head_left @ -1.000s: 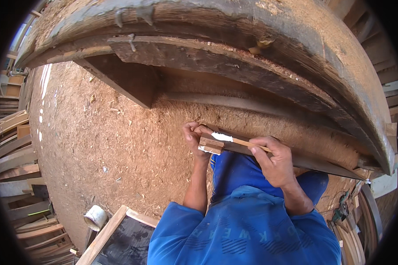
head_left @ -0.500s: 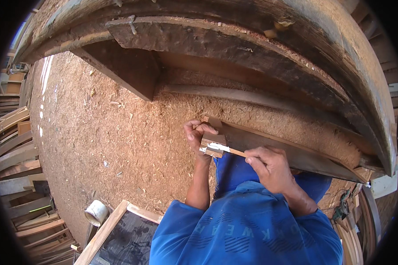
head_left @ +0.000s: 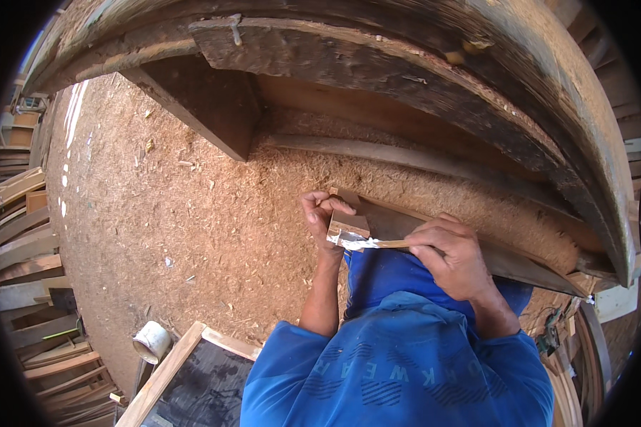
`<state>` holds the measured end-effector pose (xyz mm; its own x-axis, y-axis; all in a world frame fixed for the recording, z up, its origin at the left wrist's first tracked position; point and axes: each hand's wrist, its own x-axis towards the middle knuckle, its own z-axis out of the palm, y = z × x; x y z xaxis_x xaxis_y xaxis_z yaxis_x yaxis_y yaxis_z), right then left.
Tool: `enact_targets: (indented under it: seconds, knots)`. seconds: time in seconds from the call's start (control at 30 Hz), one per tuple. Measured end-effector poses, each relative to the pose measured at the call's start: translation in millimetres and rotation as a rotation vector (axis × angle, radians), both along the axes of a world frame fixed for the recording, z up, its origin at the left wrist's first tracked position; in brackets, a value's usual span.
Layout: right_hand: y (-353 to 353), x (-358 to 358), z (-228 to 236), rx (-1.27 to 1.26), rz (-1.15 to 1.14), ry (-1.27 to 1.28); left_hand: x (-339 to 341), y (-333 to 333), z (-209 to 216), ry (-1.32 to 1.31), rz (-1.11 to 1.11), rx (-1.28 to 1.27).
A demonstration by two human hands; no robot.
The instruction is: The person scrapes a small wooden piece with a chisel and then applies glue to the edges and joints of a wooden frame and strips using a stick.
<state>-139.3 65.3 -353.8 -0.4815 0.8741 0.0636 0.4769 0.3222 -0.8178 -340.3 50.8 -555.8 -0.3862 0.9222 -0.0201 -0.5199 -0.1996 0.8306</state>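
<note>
My left hand (head_left: 319, 213) is closed around the notched end of a long wooden board (head_left: 388, 224). The board slants away from it to the right, passing behind my right hand. Pinched in my right hand (head_left: 450, 255) is a thin wooden stick (head_left: 394, 244). Its tip rests against the near face of the board's end, where white paste (head_left: 349, 240) lies in an uneven smear. The tip itself is covered by the paste.
A large curved wooden structure (head_left: 377, 57) arches over the far side and right. Sawdust and shavings cover the ground (head_left: 171, 213). A white pot (head_left: 152, 341) stands at lower left beside a wood-framed dark panel (head_left: 199, 384). Stacked planks (head_left: 32, 267) line the left.
The stick has swung to lie nearly level, with my right hand a little farther right. White paste now spreads along more of the board end's near edge. My left hand keeps its hold.
</note>
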Motion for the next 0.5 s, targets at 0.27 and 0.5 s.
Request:
enact_targets:
  seconds: [0.27,0.5]
  knots:
    - [10,-9,1,-0.004,0.058,0.021,0,-1,0,0.012,-0.018,0.026]
    - [21,-15,-3,-0.039,0.010,0.091,1,0,-1,-0.016,-0.022,0.029]
